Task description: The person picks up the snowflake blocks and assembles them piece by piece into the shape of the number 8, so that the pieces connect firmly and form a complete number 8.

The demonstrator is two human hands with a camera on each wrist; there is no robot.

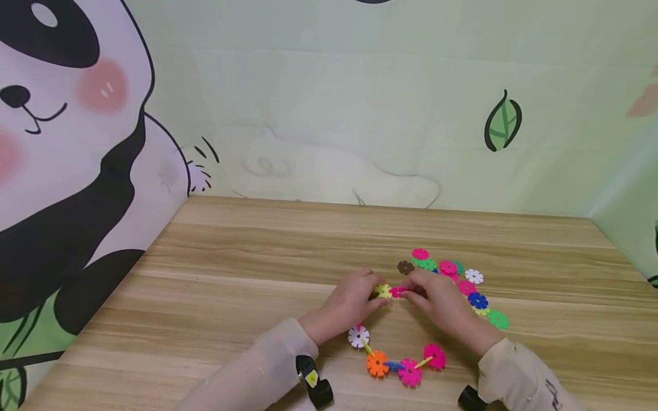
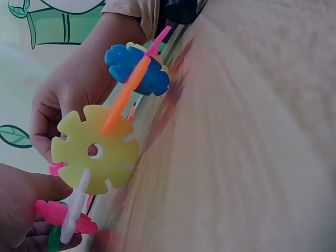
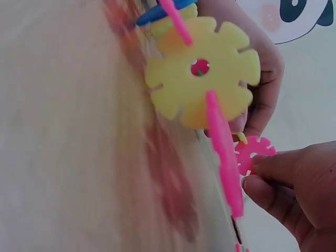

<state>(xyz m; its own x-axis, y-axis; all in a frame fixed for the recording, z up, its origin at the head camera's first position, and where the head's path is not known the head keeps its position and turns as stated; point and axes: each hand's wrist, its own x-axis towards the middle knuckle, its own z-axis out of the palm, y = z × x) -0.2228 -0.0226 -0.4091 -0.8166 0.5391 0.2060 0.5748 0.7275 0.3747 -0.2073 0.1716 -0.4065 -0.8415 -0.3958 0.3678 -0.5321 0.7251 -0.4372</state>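
My left hand [image 1: 354, 302] and right hand [image 1: 437, 302] meet fingertip to fingertip over the wooden table [image 1: 247, 274]. The left pinches a yellow snowflake disc [image 1: 382, 290]. The right pinches a pink disc [image 1: 397, 291] [image 3: 253, 153] pressed against the yellow one. A joined chain of discs lies just in front of my wrists: white [image 1: 358, 335], orange [image 1: 377, 363], and two pink [image 1: 409, 371]. Both wrist views show this chain close up and blurred, with its yellow connector disc [image 2: 94, 149] [image 3: 202, 71] standing upright and the hands behind it.
A heap of several loose discs [image 1: 452, 277] in pink, green, white, blue and brown lies just beyond my right hand. Printed panels wall the table at the left [image 1: 77, 171], back and right. Bare wood spreads left of the hands.
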